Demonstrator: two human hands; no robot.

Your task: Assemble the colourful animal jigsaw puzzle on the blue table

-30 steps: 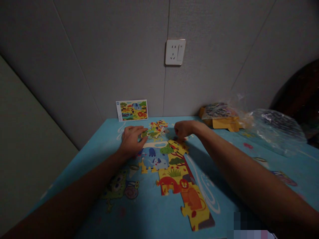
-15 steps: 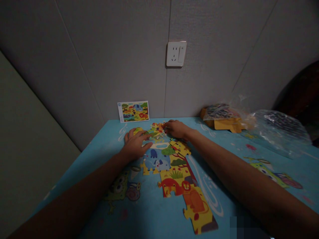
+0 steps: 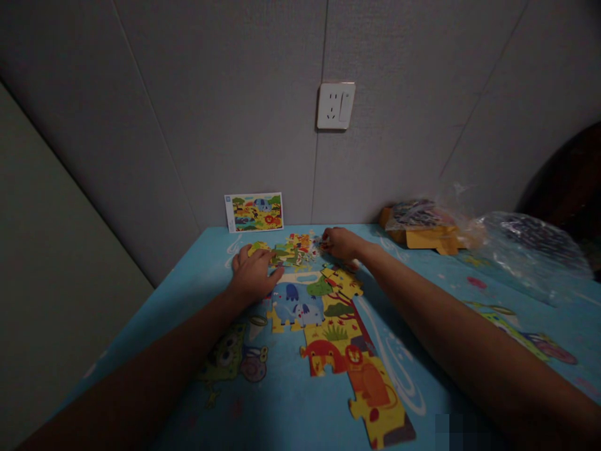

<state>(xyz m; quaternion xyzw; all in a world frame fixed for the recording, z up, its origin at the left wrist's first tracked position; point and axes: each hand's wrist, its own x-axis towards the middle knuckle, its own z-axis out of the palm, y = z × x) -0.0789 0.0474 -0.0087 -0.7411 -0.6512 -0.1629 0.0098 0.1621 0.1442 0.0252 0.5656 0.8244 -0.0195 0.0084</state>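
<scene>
A partly joined jigsaw puzzle (image 3: pixel 338 338) with blue elephants, red and orange lions and yellow ground lies on the blue cartoon tablecloth (image 3: pixel 154 326). A heap of loose pieces (image 3: pixel 293 247) sits just behind it. My left hand (image 3: pixel 253 272) rests flat beside the puzzle's far left corner, its fingers touching a green and yellow piece (image 3: pixel 270 252). My right hand (image 3: pixel 340 243) is at the right side of the heap, its fingers curled on the loose pieces; what they grip is hidden.
A small reference picture card (image 3: pixel 254 212) leans against the grey wall, under a white socket (image 3: pixel 335 106). At the back right lie a yellow box with a plastic bag (image 3: pixel 422 228) and a second clear bag (image 3: pixel 530 250).
My right hand moved from the puzzle's top right corner back to the heap of loose pieces. My left hand shifted slightly along the heap's left edge. The view tilted down a little.
</scene>
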